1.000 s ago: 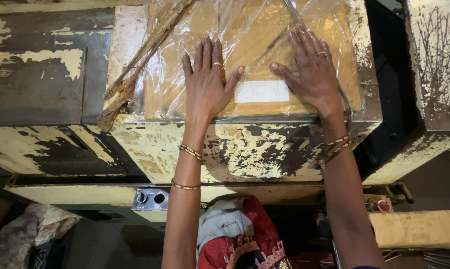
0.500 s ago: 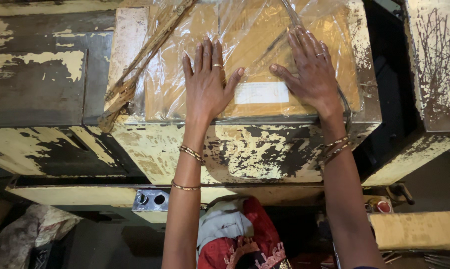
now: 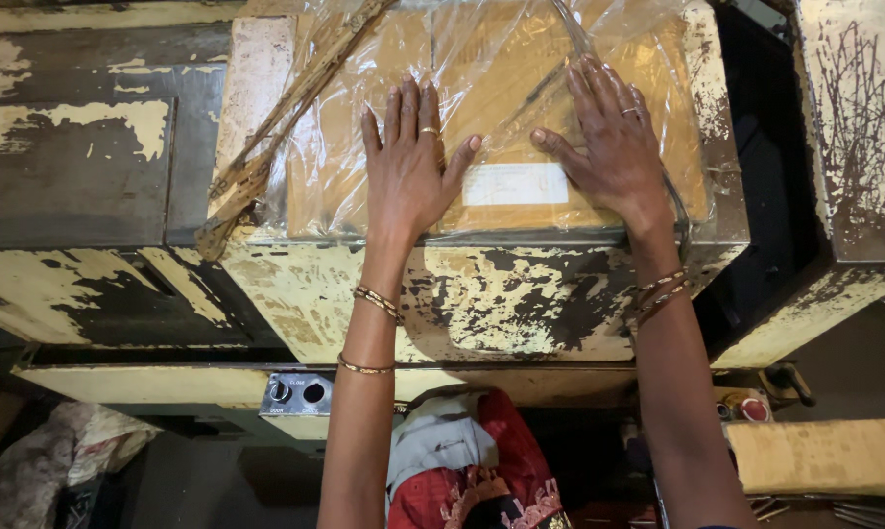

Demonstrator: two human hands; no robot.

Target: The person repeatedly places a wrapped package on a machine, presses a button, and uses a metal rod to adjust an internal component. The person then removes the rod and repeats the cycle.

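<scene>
Item, nearest: red and grey patterned cloth (image 3: 472, 460) below the arms; a small grey switch plate (image 3: 295, 394) on the cream ledge to its left.

Item: left hand (image 3: 411, 162), fingers spread, palm flat, gripping nothing. Ring on one finger, thin bangles at the wrist.

Item: right hand (image 3: 614, 147), likewise spread and flat, ringed and bangled, closed on nothing.

Item: flat tan packet (image 3: 506, 108) under clear plastic film (image 3: 344, 167), lying on the chipped cream machine top (image 3: 256, 88) that serves as bench. Both hands rest on its near half, either side of a white label (image 3: 514, 183). Long axis runs left to right, across the arms; the packet extends away beyond the fingertips. Neither hand clearly nearer.

Item: worn wooden stick (image 3: 286, 108), leaning diagonally along the packet's left edge.

Item, farthest: dark recess (image 3: 765, 147) to the right.
</scene>
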